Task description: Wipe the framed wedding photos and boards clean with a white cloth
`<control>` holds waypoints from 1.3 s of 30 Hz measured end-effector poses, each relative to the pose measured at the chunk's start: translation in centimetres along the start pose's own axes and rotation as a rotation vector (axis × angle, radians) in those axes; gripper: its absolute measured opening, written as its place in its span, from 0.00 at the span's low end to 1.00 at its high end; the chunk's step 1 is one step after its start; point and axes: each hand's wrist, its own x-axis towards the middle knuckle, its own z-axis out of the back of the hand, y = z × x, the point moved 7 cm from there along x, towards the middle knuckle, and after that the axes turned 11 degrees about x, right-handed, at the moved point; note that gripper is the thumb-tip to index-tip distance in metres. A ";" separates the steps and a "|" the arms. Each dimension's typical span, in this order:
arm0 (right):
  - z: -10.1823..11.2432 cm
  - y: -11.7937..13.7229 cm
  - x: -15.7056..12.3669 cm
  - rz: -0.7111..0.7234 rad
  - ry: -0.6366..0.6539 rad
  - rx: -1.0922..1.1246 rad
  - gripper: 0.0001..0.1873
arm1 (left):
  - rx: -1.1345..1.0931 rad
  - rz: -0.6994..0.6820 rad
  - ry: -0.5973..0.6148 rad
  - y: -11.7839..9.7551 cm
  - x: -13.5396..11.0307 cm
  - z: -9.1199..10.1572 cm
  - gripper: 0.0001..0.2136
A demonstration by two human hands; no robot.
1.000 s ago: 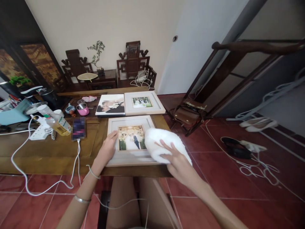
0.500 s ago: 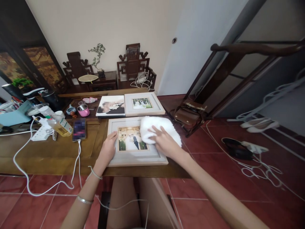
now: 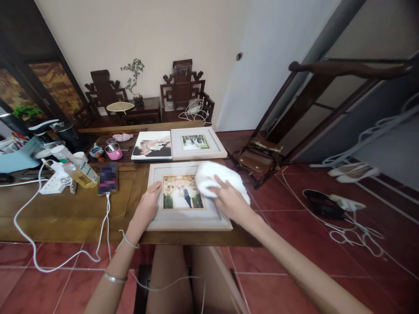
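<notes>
A pale picture frame (image 3: 183, 220) with a wedding photo in its middle lies flat on the wooden table in front of me. My left hand (image 3: 150, 200) grips the frame's left side, thumb and fingers over its border. A fluffy white cloth (image 3: 206, 173) covers the frame's upper right part and hangs past its right edge. On top of the cloth, my right hand (image 3: 229, 198) presses down and grips it, with part of the fingers sunk in the pile. Behind, a second picture frame (image 3: 209, 152) lies next to a photo book (image 3: 152, 146).
To the left lie a phone (image 3: 108, 179) on a white cable, a bottle of yellowish liquid (image 3: 83, 176), a power strip (image 3: 54, 182) and a pink cup (image 3: 113, 151). A wooden chair (image 3: 288, 109) with a brown bag (image 3: 257, 159) stands right of the table.
My right hand and the cloth have shifted slightly to the right and down, baring a little more of the photo. My left hand keeps its place on the frame.
</notes>
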 end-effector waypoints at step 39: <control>0.6 6.0 -3.6 0.319 0.228 0.053 0.27 | 0.050 0.085 0.054 -0.4 0.0 0.4 0.31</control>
